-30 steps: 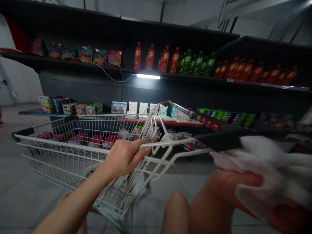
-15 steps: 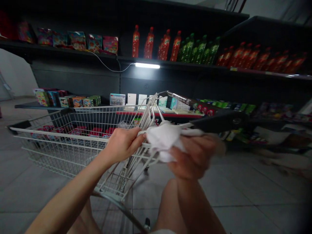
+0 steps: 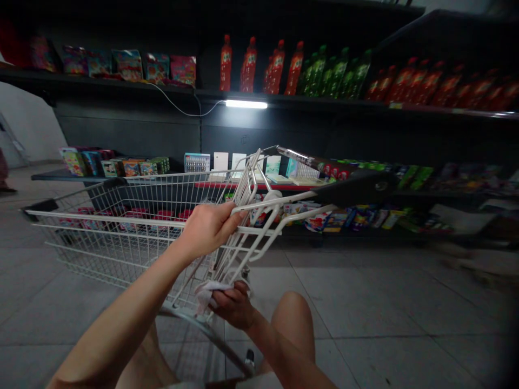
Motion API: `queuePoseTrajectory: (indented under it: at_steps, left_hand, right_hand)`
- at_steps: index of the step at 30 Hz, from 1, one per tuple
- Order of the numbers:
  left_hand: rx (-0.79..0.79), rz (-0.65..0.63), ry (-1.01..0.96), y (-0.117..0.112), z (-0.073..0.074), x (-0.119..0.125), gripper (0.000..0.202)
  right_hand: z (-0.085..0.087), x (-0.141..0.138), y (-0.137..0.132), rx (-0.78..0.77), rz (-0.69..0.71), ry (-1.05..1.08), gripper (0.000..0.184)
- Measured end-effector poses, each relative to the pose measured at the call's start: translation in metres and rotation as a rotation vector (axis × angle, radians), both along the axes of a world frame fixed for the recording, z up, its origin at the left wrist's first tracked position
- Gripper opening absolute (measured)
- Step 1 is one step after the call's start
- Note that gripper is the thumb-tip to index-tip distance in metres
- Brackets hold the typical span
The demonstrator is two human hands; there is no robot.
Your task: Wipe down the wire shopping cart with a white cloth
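Head view, left hand [image 3: 207, 229] gripping cart [image 3: 105, 218], right hand [image 3: 235, 307] lower, holding cloth [image 3: 205, 294]

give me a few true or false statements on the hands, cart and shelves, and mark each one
1. The left hand grips the cart. True.
2. The right hand holds a white cloth. True.
3. The cloth is up at the cart's handle. False: it is low, near the bottom of the basket.
4. Red bottles and green bottles stand on the upper shelf. True.
5. The lamp is off. False: it is lit.
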State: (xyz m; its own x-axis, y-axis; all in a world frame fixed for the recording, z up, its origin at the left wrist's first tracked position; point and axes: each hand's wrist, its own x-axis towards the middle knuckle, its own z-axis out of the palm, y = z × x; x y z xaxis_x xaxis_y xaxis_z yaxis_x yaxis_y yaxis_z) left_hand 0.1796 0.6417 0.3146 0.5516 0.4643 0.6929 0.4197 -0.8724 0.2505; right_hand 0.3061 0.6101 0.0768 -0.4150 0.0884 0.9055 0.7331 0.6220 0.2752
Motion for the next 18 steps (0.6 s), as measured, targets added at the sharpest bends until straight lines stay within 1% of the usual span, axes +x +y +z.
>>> queuePoseTrajectory:
  at_steps: [2, 3, 4, 5, 6, 7, 9, 10, 11, 12, 13, 14, 15, 17, 18]
  left_hand:
    - [-0.002, 0.006, 0.001, 0.003, 0.000, 0.002, 0.038]
    - [-0.004, 0.009, 0.005, 0.003, 0.001, 0.004, 0.038]
    - [-0.007, 0.012, 0.008, 0.004, 0.001, 0.005, 0.038]
    - [-0.008, 0.015, 0.011, 0.005, 0.001, 0.005, 0.037]
    - [-0.008, 0.018, 0.014, 0.005, 0.001, 0.006, 0.037]
    - [-0.004, 0.023, 0.013, 0.005, 0.000, 0.007, 0.037]
    - [0.012, 0.031, 0.008, 0.006, 0.000, 0.007, 0.037]
    - [0.023, 0.032, 0.007, 0.007, -0.001, 0.008, 0.037]
    - [0.034, 0.031, 0.005, 0.007, -0.001, 0.008, 0.037]
    - [0.042, 0.027, 0.003, 0.008, -0.001, 0.008, 0.037]
    - [0.047, 0.022, 0.001, 0.008, -0.001, 0.008, 0.037]
    - [0.049, 0.017, 0.000, 0.007, -0.001, 0.007, 0.037]
    - [0.049, 0.012, 0.000, 0.007, -0.001, 0.006, 0.036]
    - [0.051, 0.003, -0.002, 0.004, -0.001, 0.004, 0.035]
    - [0.054, 0.001, -0.003, 0.002, -0.001, 0.003, 0.035]
  right_hand:
    - [-0.006, 0.008, -0.003, -0.042, 0.055, -0.030, 0.012]
    - [-0.009, 0.014, -0.005, -0.087, 0.085, -0.017, 0.014]
    - [-0.013, 0.019, -0.008, -0.157, 0.118, 0.031, 0.016]
    - [-0.016, 0.023, -0.011, -0.245, 0.149, 0.138, 0.015]
    - [-0.017, 0.027, -0.013, -0.353, 0.170, 0.312, 0.013]
    - [-0.016, 0.028, -0.013, -0.477, 0.184, 0.553, 0.011]
    - [-0.004, 0.024, -0.012, -0.737, 0.246, 1.126, 0.013]
    - [0.005, 0.019, -0.010, -0.852, 0.316, 1.382, 0.019]
    - [0.015, 0.013, -0.007, -0.949, 0.411, 1.575, 0.026]
    - [0.025, 0.006, -0.005, -1.028, 0.522, 1.692, 0.032]
    - [0.033, -0.001, -0.003, -1.086, 0.628, 1.743, 0.034]
    - [0.038, -0.008, -0.002, -1.121, 0.704, 1.752, 0.032]
    - [0.040, -0.013, -0.002, -1.142, 0.745, 1.744, 0.026]
    - [0.034, -0.021, -0.004, -1.184, 0.759, 1.732, 0.021]
    - [0.029, -0.024, -0.006, -1.199, 0.754, 1.731, 0.022]
